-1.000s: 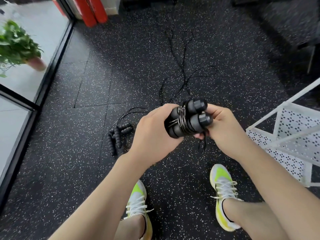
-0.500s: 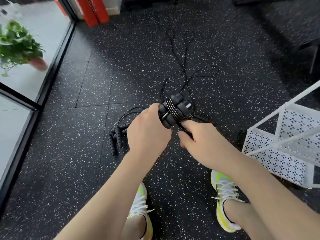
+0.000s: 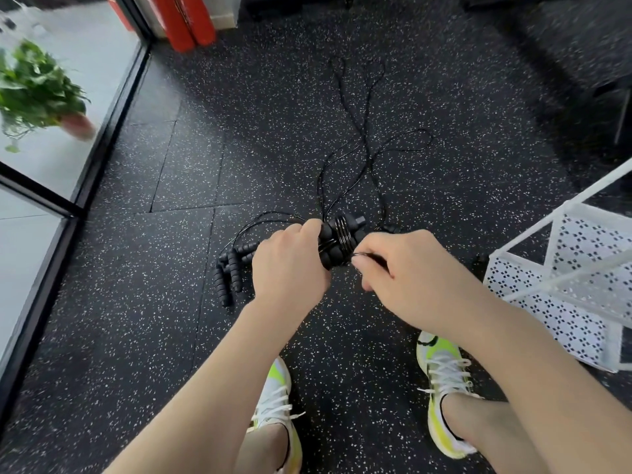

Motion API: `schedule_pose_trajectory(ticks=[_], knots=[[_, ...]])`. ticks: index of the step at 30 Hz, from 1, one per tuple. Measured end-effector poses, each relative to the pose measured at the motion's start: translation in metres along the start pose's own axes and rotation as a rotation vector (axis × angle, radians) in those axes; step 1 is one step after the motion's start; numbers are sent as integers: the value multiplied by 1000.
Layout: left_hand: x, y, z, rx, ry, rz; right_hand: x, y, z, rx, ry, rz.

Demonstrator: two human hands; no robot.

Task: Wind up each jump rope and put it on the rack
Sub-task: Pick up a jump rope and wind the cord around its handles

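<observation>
The left hand [image 3: 290, 268] grips the pair of black handles [image 3: 342, 239] of one jump rope, and several turns of cord are wound around their middle. The right hand [image 3: 410, 271] is just beside it on the right and pinches the end of the cord [image 3: 367, 256] against the bundle. The two hands are close together above the speckled floor [image 3: 171, 336]. More ropes [image 3: 359, 138] lie loose on the floor farther away, and their ribbed handles [image 3: 232, 271] lie to the left of the left hand. The white perforated rack [image 3: 561, 285] stands at the right.
</observation>
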State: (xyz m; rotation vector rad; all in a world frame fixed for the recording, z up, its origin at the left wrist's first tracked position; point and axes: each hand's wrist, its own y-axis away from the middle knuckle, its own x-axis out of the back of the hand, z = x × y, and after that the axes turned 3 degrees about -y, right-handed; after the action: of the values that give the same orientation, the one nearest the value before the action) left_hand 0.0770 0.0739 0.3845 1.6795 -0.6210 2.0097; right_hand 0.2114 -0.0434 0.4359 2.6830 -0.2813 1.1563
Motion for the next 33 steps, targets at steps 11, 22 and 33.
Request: schedule_pose_trajectory(ticks=[11,22,33], knots=[[-8,12,16,-518,66,116,32,-7,28,-92,-315,121],[8,13,19,-432,323,205,31,-18,47,-28,-780,51],[36,2,34,95,431,169,-15,-15,27,-135,-665,96]])
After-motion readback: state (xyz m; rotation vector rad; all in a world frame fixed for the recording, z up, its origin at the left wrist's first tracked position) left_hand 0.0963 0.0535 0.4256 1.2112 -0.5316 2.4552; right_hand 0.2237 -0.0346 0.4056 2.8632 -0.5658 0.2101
